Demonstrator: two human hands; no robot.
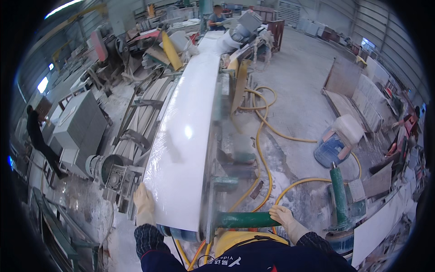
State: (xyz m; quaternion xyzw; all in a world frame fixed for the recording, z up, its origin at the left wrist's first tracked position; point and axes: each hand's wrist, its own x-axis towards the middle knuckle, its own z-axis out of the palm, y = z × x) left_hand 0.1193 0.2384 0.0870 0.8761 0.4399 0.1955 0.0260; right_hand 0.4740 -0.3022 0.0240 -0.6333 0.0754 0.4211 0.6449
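A long, glossy white stone slab (183, 136) lies lengthwise in front of me, wet and reflecting light. My left hand (144, 201), in a cream glove, is at the slab's near left edge, fingers stretched forward along it. To the right, my gloved right hand (283, 216) curls over the outer end of a green metal bar (247, 220) that juts out beside the slab. Part of its grip is hidden. Under the slab's near end shows a blue roller (185, 234). At the far end, the slab passes beneath a whitish machine with a motor (247, 22).
Yellow hoses (260, 149) trail across the floor at right, near a blue barrel (332, 148) and an upright green post (338, 195). Stone strips (142, 109) lie left of the slab. One person (216, 19) is beyond the machine; another (38, 136) stands at far left.
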